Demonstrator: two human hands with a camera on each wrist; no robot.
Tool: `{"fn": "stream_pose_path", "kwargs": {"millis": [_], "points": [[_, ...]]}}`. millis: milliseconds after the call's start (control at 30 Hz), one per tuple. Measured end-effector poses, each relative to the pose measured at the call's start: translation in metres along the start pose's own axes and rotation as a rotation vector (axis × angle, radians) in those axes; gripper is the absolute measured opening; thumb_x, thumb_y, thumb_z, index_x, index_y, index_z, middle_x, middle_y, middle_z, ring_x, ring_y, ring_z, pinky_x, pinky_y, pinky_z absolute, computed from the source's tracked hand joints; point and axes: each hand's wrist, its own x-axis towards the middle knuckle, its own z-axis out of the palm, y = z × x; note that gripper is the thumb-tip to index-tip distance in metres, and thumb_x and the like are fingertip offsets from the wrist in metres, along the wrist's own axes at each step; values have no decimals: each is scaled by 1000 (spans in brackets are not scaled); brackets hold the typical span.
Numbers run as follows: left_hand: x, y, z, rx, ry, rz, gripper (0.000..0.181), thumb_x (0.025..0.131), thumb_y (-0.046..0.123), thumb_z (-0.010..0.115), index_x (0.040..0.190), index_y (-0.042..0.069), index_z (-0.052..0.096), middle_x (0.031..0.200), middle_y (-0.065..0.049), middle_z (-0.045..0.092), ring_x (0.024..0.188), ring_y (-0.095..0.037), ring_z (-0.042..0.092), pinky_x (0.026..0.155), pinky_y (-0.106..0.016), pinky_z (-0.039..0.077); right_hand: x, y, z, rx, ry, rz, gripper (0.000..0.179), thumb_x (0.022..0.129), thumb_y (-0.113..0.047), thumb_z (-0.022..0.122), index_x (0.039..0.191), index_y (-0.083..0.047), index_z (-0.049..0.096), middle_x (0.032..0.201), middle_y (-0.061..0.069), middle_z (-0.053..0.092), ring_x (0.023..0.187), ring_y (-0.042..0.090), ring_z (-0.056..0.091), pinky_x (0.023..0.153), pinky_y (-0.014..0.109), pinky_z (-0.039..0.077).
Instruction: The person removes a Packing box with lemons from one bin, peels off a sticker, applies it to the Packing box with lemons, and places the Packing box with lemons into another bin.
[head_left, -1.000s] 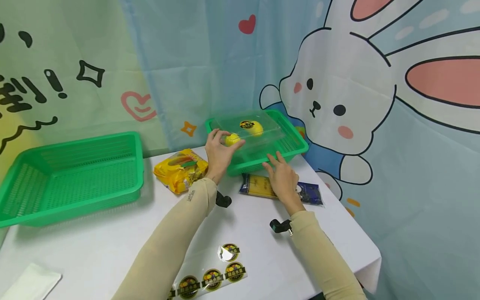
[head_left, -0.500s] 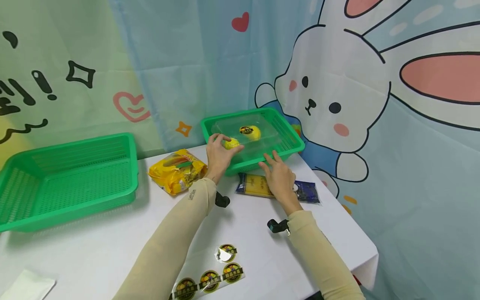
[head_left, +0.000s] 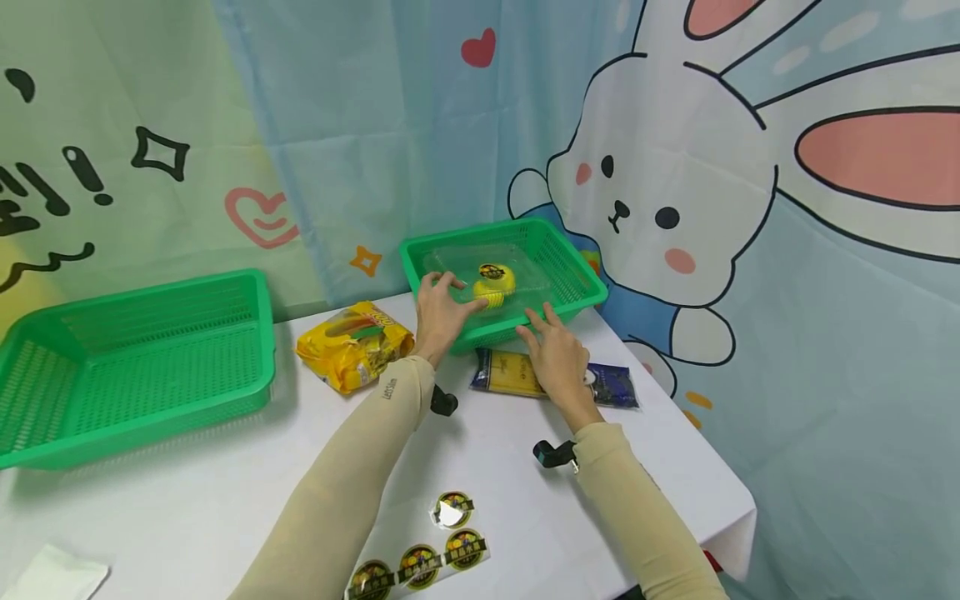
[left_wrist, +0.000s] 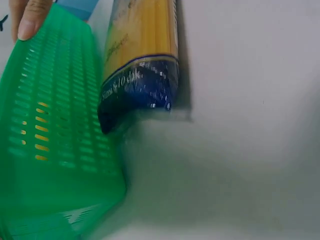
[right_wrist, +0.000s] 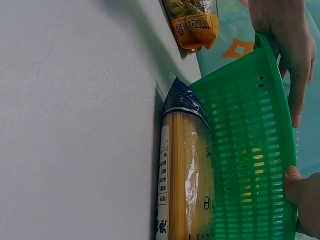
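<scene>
A clear plastic box [head_left: 521, 279] with yellow round fruit [head_left: 501, 279] inside sits in the right green basket [head_left: 576, 265]. Its lid bears a round black-and-gold sticker [head_left: 492, 272]. My left hand [head_left: 441, 312] grips the box's near left corner, fingers and thumb spread around it, close over the basket rim. At the basket's near side my right hand [head_left: 558, 354] pinches the rim, its thumb [right_wrist: 295, 182] outside and its fingertips reaching over beside the box. Through the slots in the basket wall, the right wrist view shows bits of yellow.
A spaghetti pack [head_left: 513, 372] lies right against the basket's front, partly under my right hand. Left of it sits a yellow snack bag [head_left: 356, 346]. A larger green basket [head_left: 153, 358] stands at left. Sticker sheets [head_left: 420, 565] and a white tissue [head_left: 60, 575] lie near the front.
The box's left end has come down into the basket, and the nearer fruit now shows further right, beside the other. My left hand has followed slightly down; my right hand stays at the rim.
</scene>
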Motion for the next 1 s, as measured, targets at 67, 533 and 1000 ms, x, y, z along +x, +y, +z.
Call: {"fn": "stream_pose_path", "kwargs": {"millis": [67,533,1000], "points": [[1,1,0,28,-35,-11,52,85,42,87,119,7,68,154,-21,43,138,-42,50,110,-51,51,1,0,0,-2,-4,0,51,103,-46,62,149,-26,60,163,12,45,37,16,29,37,28,27],[5,0,2,386,-188,-16,69,94,46,78,146,8,52,144,-25,54,132,-43,56,104,-53,55,6,-4,7,6,-44,-3,50,104,-44,62,150,-25,59,165,10,42,40,20,40,38,31,30],[5,10,-23,581,-353,85,86,104,58,55,162,1,30,162,-25,40,151,-40,40,122,-50,40,17,6,3,-43,-46,-56,51,104,-45,61,150,-23,58,160,16,48,37,18,36,36,30,29]]}}
